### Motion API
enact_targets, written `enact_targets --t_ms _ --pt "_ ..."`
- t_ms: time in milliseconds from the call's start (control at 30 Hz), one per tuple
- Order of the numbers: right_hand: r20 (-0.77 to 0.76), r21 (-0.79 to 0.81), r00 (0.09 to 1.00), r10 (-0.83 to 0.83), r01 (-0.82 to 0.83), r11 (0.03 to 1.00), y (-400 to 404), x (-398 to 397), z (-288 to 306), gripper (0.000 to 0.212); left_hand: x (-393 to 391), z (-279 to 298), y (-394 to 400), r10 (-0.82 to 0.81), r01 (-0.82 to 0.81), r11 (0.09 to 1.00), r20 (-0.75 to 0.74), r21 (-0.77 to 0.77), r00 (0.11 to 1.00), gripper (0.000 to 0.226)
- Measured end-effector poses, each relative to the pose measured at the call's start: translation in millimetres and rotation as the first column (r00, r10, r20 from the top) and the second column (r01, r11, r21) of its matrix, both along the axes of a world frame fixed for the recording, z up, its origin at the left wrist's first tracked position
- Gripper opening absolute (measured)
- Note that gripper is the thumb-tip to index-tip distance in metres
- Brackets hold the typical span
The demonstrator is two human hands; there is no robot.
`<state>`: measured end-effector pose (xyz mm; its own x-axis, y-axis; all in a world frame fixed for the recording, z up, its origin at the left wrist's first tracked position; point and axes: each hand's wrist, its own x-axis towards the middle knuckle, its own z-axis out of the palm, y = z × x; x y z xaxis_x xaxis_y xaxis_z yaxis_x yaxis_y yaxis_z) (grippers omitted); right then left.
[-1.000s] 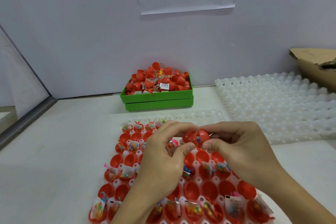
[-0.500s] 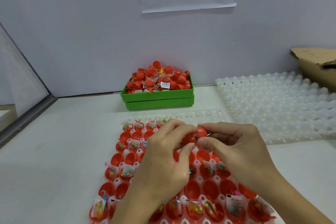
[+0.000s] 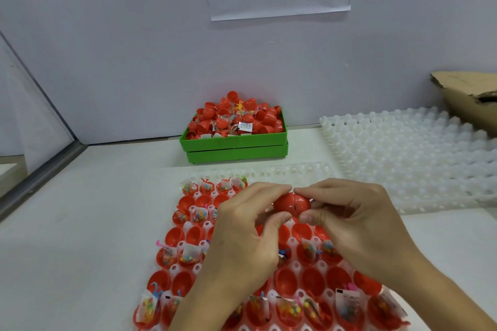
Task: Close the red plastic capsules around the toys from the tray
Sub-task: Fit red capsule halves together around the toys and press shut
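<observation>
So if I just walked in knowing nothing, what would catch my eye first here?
Probably the red capsule pinched between the left hand and the right hand at the centre, its two halves nearly shut. Right beneath them lies the white tray, its pockets holding open red halves, many with bagged toys. Further back, against the wall, a green bin is heaped with more red capsules.

White table under capsule tray, green bin, empty trays.
</observation>
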<state>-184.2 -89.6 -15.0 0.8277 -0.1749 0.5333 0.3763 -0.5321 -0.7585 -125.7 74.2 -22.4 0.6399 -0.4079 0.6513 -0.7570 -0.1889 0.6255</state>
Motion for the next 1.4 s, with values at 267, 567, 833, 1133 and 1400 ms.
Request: enact_targets --t_ms 267,567,833,1133,1400 --pt "-0.068 0.302 0.998 0.008 0.013 0.953 2.9 1.7 -5.2 0.037 -0.3 1.1 -2.2 -0.038 0.029 0.997 -0.113 -0.073 0.993 0.032" --pt "-0.076 0.14 0.997 -0.004 0.015 0.99 0.0 2.2 -3.9 0.028 -0.8 -0.5 -3.4 -0.013 0.009 0.999 -0.084 -0.048 0.996 0.032" --pt "-0.014 -0.027 1.0 -0.026 0.026 0.999 -2.3 2.5 -6.2 0.033 -0.1 -2.7 -4.5 0.01 -0.01 1.0 -0.039 -0.01 0.999 0.032" --pt "-0.042 0.01 0.998 0.045 -0.045 0.999 9.7 2.5 -5.5 0.026 4.0 1.0 -2.2 0.098 -0.1 0.994 -0.052 -0.037 0.994 0.032" --pt "-0.076 0.161 0.996 0.042 -0.029 0.987 12.5 4.2 -10.5 0.041 3.2 8.9 1.1 0.129 -0.128 0.992 0.072 -0.017 0.989 0.025"
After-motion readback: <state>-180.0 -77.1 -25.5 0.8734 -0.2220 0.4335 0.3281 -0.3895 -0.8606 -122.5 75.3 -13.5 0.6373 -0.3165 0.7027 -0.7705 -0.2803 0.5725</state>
